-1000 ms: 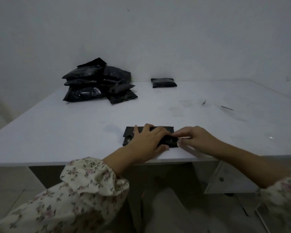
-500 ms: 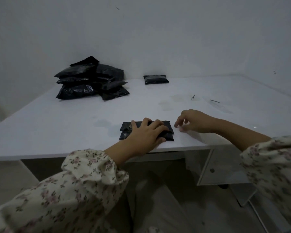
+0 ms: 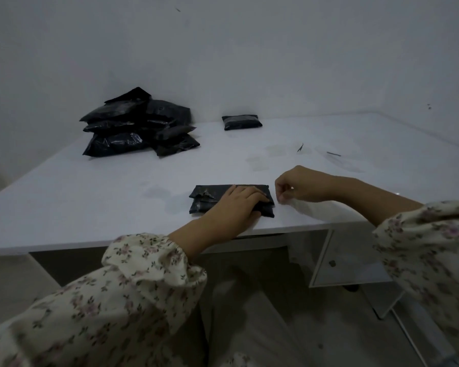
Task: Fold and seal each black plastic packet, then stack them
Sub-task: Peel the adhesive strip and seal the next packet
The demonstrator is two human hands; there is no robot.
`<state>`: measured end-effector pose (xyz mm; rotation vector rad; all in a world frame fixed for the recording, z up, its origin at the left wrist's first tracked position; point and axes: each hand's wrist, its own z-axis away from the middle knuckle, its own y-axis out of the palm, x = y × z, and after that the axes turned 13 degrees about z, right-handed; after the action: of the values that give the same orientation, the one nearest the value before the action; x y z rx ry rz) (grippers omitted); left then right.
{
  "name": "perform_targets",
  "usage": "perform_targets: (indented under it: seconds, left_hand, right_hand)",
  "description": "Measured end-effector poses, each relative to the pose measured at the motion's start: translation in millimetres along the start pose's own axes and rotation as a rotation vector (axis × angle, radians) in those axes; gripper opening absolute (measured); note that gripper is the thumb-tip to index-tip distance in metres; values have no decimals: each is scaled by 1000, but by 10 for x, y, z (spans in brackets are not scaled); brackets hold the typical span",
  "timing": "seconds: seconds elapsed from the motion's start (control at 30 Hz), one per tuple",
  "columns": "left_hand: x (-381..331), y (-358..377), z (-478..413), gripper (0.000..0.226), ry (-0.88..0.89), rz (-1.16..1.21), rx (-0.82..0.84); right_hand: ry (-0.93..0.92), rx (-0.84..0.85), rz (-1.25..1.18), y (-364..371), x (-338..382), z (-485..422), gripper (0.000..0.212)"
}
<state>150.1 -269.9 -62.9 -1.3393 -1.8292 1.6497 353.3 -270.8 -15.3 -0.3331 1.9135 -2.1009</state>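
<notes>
Our left hand (image 3: pixel 236 207) lies flat, fingers straight, pressing the folded black packet (image 3: pixel 206 200) onto the bench (image 3: pixel 90 197) near its front edge. Our right hand (image 3: pixel 300 185), just beside the packet's right end, has curled fingers pinching what looks like a pale strip (image 3: pixel 316 207). We judge the packet light, soft and slippery, likely to spring open; best pinned on the fold and lifted by its edges.

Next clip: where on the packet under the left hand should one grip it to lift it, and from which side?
Probably the bare left end of the packet, from the left: it lies flat, the left hand presses its right half, and the right hand pinches a strip beside it.
</notes>
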Motion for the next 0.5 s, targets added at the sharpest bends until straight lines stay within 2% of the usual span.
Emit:
perform_targets:
  seconds: [0.13, 0.3, 0.5]
  left_hand:
    - [-78, -36, 8, 39, -51, 86, 30]
    - [-153, -93, 19, 46, -154, 264, 50]
    - [-214, -193, -6, 49, -168, 410, 190]
  right_hand:
    - [-25, 52, -7, -59, 18, 59, 6]
    - [-110, 165, -90, -203, 92, 288, 19]
    - [-177, 323, -154, -367, 165, 391, 19]
